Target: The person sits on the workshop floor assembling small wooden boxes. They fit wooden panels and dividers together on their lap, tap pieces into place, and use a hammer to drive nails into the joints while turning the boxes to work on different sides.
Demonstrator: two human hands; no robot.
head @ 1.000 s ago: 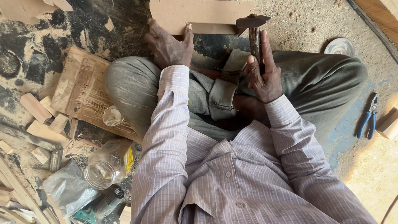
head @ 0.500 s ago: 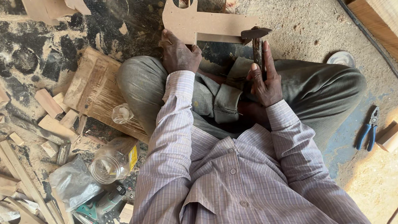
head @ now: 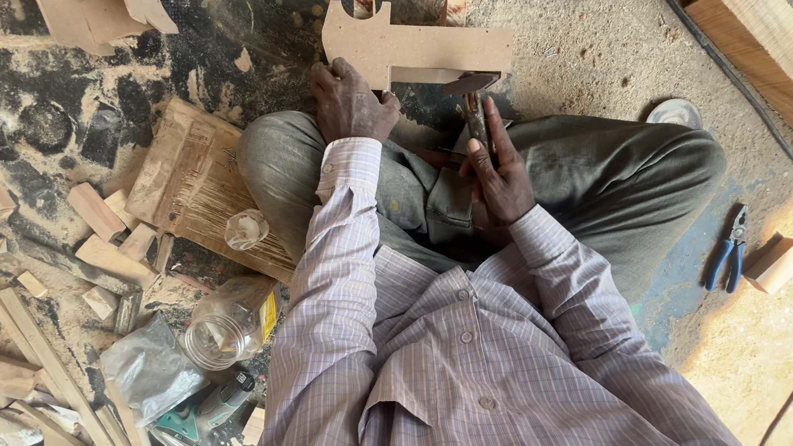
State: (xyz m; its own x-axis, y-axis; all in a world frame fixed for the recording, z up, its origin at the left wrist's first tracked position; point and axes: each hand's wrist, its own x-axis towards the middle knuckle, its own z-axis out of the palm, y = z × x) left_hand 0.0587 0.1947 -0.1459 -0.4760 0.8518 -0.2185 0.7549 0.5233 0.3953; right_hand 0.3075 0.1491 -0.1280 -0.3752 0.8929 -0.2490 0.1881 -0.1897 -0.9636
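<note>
Our left hand [head: 352, 105] pinches the near edge of a flat, notched tan fibreboard piece [head: 420, 47] lying on the dusty floor [head: 573, 20] before our knees. Our right hand [head: 495, 176] wraps a dark metal-headed hammer [head: 472, 93], its head touching the board.

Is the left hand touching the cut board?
Touching. In the head view the left hand rests its fingers on the near edge of the cut board, with no gap showing between them. The right hand holds the hammer.
</note>
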